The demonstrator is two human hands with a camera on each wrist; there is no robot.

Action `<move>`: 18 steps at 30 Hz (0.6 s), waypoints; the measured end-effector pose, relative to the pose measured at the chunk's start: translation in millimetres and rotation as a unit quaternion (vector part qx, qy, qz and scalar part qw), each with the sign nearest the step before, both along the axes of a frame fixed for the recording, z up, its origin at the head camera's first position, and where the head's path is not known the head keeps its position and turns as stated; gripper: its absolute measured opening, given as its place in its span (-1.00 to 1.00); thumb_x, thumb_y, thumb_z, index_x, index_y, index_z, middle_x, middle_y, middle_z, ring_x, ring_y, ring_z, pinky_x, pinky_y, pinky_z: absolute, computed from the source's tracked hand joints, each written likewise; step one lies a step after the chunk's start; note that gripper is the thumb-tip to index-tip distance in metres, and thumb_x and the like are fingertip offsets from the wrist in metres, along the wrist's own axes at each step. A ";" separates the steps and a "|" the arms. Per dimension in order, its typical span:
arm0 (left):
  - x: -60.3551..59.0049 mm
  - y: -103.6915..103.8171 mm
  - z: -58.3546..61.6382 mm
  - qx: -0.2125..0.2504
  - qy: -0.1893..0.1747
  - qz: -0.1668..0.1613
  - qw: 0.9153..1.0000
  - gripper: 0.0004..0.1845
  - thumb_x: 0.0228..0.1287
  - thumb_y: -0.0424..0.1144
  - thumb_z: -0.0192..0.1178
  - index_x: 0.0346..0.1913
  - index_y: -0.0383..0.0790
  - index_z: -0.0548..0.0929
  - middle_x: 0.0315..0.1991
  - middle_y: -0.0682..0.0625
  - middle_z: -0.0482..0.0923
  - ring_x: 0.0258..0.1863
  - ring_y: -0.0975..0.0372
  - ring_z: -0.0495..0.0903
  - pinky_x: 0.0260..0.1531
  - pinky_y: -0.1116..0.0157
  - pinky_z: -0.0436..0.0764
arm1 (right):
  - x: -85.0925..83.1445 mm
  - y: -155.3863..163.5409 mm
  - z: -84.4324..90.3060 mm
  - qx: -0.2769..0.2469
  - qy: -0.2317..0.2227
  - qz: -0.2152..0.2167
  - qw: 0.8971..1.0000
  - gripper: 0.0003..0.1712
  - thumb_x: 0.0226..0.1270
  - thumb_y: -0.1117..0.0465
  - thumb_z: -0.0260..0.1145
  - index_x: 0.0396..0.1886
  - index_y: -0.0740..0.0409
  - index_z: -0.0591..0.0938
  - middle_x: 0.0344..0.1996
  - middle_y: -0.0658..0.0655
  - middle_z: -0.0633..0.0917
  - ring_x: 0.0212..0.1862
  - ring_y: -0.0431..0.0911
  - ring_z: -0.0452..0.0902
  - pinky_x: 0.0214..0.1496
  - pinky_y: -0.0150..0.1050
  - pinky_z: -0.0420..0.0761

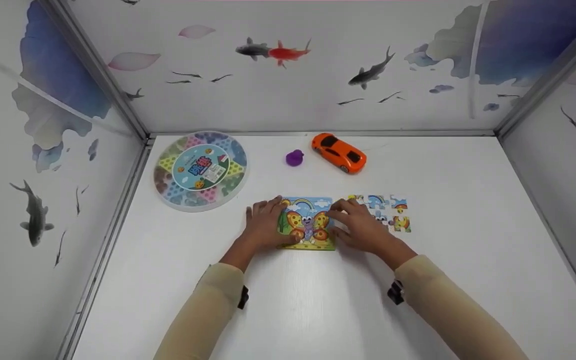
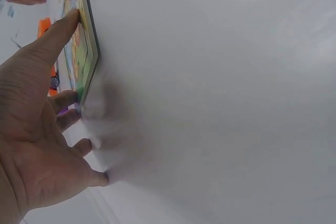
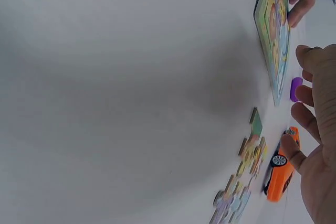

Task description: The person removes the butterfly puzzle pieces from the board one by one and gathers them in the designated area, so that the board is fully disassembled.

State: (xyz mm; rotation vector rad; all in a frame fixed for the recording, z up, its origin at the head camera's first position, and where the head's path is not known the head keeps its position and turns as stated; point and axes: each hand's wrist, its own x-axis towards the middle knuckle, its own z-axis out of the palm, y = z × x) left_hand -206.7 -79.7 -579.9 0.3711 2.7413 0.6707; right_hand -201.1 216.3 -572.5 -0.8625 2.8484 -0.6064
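A rectangular jigsaw puzzle [image 1: 308,220] with a butterfly picture lies flat on the white table. My left hand [image 1: 267,223] rests at its left side, the thumb [image 2: 67,24] on the picture near the front edge. The other left fingers are spread, two of them right at the puzzle's edge and two lower by the table. Over the puzzle's right edge hovers my right hand [image 1: 360,227], fingers loosely bent with nothing between them. Just right of that hand lie several loose puzzle pieces [image 3: 252,156], some hidden by it in the head view.
An orange toy car [image 1: 339,153] and a small purple toy [image 1: 295,158] stand behind the puzzle. At the back left lies a round, colourful game box [image 1: 168,172]. Panels painted with fish [image 1: 288,52] wall the table at the back and sides.
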 end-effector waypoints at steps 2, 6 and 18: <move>-1.1 -0.1 0.8 -0.004 -0.002 -0.006 1.000 0.13 0.22 0.31 0.55 0.74 -0.08 0.31 0.82 -0.04 0.09 0.74 -0.18 0.08 0.71 -0.45 -0.06 | -1.0 -9.6 -0.8 0.002 -0.001 0.010 1.000 -0.53 0.62 0.05 0.45 0.42 0.00 0.72 0.32 0.12 0.65 0.35 0.12 0.53 0.50 0.24 0.59; -2.3 -1.7 0.6 -0.014 -0.011 -0.020 1.000 0.20 0.16 0.34 0.57 0.75 -0.07 0.27 0.83 -0.02 0.05 0.75 -0.18 0.05 0.71 -0.44 -0.07 | -0.8 -27.0 -7.1 -0.001 0.003 0.032 0.999 -0.57 0.64 0.02 0.42 0.39 -0.01 0.74 0.31 0.12 0.67 0.32 0.11 0.54 0.42 0.23 0.61; -2.0 -4.8 7.8 -0.043 -0.023 -0.052 0.997 0.34 0.02 0.29 0.68 0.78 -0.12 0.20 0.85 -0.06 -0.04 0.75 -0.21 0.01 0.70 -0.45 -0.04 | 2.2 -70.7 -9.5 -0.004 0.002 0.090 0.996 -0.55 0.62 -0.01 0.43 0.39 -0.03 0.73 0.33 0.13 0.65 0.34 0.13 0.48 0.37 0.32 0.55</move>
